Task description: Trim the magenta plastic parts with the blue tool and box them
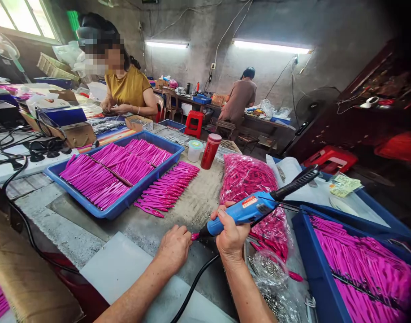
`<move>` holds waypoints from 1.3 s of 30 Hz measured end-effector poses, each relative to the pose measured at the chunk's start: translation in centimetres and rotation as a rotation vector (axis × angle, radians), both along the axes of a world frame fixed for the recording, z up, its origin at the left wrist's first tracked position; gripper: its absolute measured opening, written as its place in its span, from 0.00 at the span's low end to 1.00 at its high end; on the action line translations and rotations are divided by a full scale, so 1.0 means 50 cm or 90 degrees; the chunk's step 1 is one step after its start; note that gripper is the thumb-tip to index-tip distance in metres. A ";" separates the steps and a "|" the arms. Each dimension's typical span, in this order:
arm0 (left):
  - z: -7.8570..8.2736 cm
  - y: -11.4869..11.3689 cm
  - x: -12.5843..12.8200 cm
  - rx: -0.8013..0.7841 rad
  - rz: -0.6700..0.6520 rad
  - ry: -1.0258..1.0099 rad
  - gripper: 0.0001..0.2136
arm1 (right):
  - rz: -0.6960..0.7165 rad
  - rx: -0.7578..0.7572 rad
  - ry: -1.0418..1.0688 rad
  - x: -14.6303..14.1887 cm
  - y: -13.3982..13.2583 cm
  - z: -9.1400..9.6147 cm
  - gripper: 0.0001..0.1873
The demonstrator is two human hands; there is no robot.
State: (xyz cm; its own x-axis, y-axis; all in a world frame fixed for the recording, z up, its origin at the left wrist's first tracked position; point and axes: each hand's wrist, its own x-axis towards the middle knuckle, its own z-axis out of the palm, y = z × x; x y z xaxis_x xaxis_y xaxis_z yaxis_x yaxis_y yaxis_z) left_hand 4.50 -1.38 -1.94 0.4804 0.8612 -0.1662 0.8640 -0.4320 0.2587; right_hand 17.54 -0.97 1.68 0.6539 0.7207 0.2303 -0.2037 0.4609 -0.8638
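Observation:
My right hand [232,231] is wrapped round a blue electric screwdriver [242,211], tilted with its black tail end up to the right. The tip of the screwdriver meets a small magenta plastic piece [194,236] that my left hand [174,247] pinches against the table; most of the piece is hidden by my fingers. Tiny metal screws [201,218] lie scattered just beyond the tip. Farther off is a row of slim magenta pieces with darker pink ends [170,186], laid side by side.
A blue tray [106,214] of magenta pieces stands left, another blue tray [321,273] right. Between them are a plastic bag of pink parts [248,177], a red bottle [211,152], a lidded tub [194,151] and bags of screws [269,269]. A co-worker [127,92] sits across the table.

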 end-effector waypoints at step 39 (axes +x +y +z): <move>-0.019 0.003 0.005 -0.015 0.013 -0.071 0.11 | 0.048 -0.134 -0.205 -0.054 0.074 -0.024 0.15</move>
State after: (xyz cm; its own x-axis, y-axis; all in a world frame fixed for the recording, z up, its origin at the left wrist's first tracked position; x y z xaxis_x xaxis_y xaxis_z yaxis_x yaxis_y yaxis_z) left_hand 4.75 -1.24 -2.88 0.4799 0.8672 -0.1328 0.8374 -0.4077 0.3640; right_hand 14.82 2.71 0.48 0.5158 0.8173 0.2568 0.0669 0.2604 -0.9632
